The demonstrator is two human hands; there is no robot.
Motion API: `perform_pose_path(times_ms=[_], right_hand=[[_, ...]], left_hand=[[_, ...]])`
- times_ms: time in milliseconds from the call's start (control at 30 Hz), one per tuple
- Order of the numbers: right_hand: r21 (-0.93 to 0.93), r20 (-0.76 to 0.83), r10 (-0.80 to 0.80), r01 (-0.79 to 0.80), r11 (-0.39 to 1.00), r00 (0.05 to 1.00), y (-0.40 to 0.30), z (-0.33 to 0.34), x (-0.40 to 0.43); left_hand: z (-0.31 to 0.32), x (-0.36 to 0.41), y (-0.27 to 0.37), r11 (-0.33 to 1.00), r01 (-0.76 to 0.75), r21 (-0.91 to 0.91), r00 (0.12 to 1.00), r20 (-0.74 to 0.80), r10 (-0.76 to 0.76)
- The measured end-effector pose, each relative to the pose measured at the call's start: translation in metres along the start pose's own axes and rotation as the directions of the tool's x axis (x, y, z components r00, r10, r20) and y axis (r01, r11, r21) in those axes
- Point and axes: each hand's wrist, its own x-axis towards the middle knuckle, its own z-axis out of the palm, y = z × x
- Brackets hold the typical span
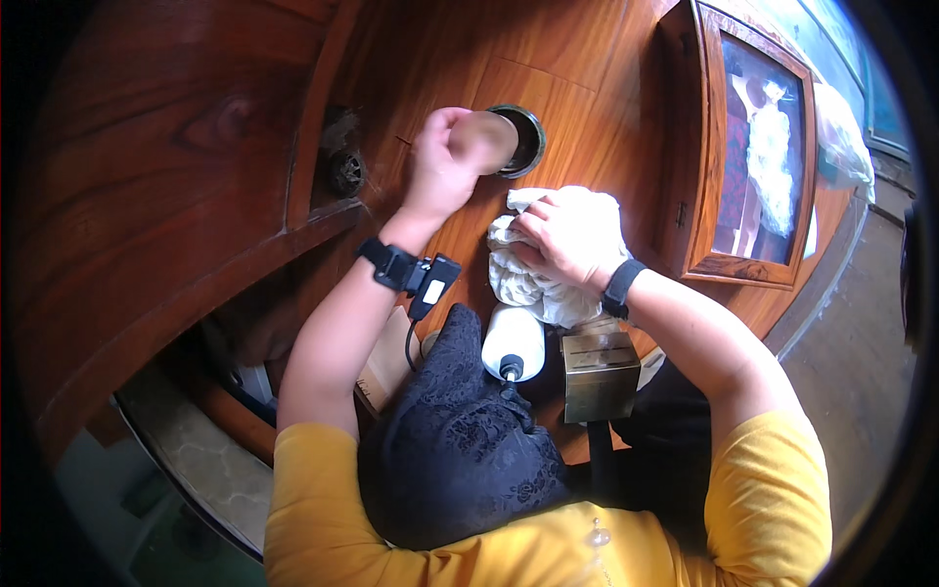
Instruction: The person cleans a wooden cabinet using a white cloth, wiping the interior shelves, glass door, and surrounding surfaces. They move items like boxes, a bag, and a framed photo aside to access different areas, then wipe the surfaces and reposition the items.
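Observation:
My left hand (pixel 444 150) grips a round, flat brownish disc (pixel 486 141), blurred, that partly overlaps a dark round bowl (pixel 530 143) on the wooden surface. To the right and nearer to me, my right hand (pixel 554 238) rests with bent fingers on a crumpled white cloth (pixel 513 275) and grips its folds. A white bottle with a black nozzle (pixel 513 337) lies just below the cloth, beside a brass-coloured metal box with a slot (pixel 601 374). Dark patterned fabric (pixel 455 440) covers my lap.
A wooden cabinet with a glass door (pixel 759 154) stands at the right, a plastic bag (pixel 843 139) behind it. Dark wooden panelling (pixel 169 147) fills the left. A small dark round object (pixel 347 172) sits beside the panelling. A cardboard piece (pixel 389 359) lies below my left forearm.

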Motion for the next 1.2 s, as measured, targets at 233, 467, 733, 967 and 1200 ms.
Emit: perform_pose_path(times_ms=[233, 467, 733, 967, 1200], right_hand=[[0.014, -0.050, -0.020, 0.020, 1.000, 0.999, 0.001, -0.001, -0.001], [0.040, -0.050, -0.011, 0.013, 0.999, 0.999, -0.002, -0.002, 0.001], [0.036, -0.018, -0.018, 0.019, 0.999, 1.000, -0.001, -0.004, 0.002], [0.019, -0.020, -0.025, 0.026, 0.999, 0.999, 0.000, -0.002, 0.001], [0.079, 0.014, 0.017, -0.018, 0.997, 1.000, 0.001, 0.002, 0.000]], left_hand=[[0.026, 0.003, 0.020, 0.689, -0.214, 0.692, 0.967, 0.049, 0.250], [-0.017, -0.019, -0.032, 0.790, -0.068, 0.609, 0.931, -0.246, 0.269], [-0.098, 0.009, -0.060, 0.514, 0.574, 0.637, 0.818, -0.464, -0.339], [-0.126, 0.028, -0.067, 0.343, 0.604, 0.719, 0.752, -0.373, -0.543], [-0.132, 0.024, -0.070, 0.407, 0.522, 0.750, 0.828, -0.329, -0.455]])
